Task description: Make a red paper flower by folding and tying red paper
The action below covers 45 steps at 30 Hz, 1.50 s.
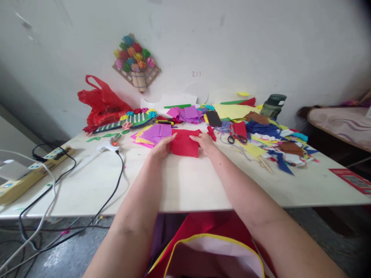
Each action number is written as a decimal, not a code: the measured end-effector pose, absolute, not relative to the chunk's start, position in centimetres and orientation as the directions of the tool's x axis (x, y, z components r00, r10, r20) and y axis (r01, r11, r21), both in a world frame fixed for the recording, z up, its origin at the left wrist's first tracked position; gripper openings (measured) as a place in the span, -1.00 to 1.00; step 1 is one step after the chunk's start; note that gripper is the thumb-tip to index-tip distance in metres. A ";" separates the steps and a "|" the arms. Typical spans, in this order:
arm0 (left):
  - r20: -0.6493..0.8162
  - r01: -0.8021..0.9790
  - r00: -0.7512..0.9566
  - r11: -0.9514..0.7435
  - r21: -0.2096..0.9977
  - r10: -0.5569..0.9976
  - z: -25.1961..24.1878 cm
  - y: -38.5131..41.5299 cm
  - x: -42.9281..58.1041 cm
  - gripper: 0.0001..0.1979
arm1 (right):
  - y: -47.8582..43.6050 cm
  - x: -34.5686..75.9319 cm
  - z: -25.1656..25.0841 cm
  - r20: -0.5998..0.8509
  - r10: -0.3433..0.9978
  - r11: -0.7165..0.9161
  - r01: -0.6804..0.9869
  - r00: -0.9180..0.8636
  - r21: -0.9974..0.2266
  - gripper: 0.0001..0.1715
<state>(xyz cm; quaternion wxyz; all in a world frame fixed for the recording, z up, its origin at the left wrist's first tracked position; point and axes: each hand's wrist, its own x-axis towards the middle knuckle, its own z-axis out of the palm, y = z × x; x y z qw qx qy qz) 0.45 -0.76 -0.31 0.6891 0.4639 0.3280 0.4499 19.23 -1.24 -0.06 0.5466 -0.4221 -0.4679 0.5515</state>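
A red paper square (184,143), perhaps crepe paper, is held between my two hands above the table. My left hand (164,146) grips its left edge, thumb on top. On the opposite edge, my right hand (205,143) pinches it the same way; the fingers beneath are hidden. Just left of my left hand lies a fanned stack of purple, yellow and pink paper squares (156,132). To the right of my right hand are a small red paper strip (211,133) and black-handled scissors (236,136) resting by another red piece.
A hot glue gun (111,144) with a black cord lies at left, near a yellow power strip (43,170). Coloured scraps (285,146) are heaped at right. Behind are a phone (213,119), a green bottle (273,105) and a red plastic bag (101,102).
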 end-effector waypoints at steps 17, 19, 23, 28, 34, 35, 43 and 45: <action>0.013 -0.369 0.214 0.069 0.927 0.977 -0.3 -0.3 0.6 -0.70 | -0.7 19.3 -0.8 0.015 0.999 0.006 -0.197 -0.042 -0.980 -0.77; -0.013 -0.396 0.205 0.095 0.913 0.979 0.0 -0.6 0.5 -0.67 | -0.9 19.4 -0.7 -0.034 0.995 -0.054 -0.209 -0.098 -0.976 -0.81; -0.030 -0.347 0.296 0.137 0.928 0.955 0.4 -1.1 0.3 -0.62 | -1.5 19.3 -0.2 -0.101 0.972 -0.146 -0.208 -0.213 -0.967 -0.86; -0.053 -0.163 0.378 0.122 0.979 0.924 0.6 -1.1 -0.1 -0.61 | -1.6 19.2 0.0 -0.114 0.968 -0.155 -0.177 -0.222 -0.972 -0.85; -0.117 -0.121 0.394 0.178 0.977 0.911 0.5 -0.4 -0.7 -0.39 | -1.7 19.2 0.0 -0.099 0.981 -0.125 -0.154 -0.168 -0.980 -0.94; -0.114 -0.103 0.391 0.166 0.981 0.913 0.4 -0.3 -0.7 -0.39 | -1.8 19.2 0.0 -0.093 0.982 -0.119 -0.155 -0.163 -0.981 -0.95; -0.030 -0.033 0.405 0.048 0.998 0.914 0.4 -0.9 0.4 -0.50 | -1.7 18.9 0.0 -0.071 0.993 -0.085 -0.158 -0.092 -0.984 -0.89; -0.028 -0.001 0.408 0.031 1.000 0.913 0.6 -1.2 0.7 -0.51 | -1.6 18.9 -0.2 -0.062 0.993 -0.076 -0.141 -0.096 -0.987 -0.87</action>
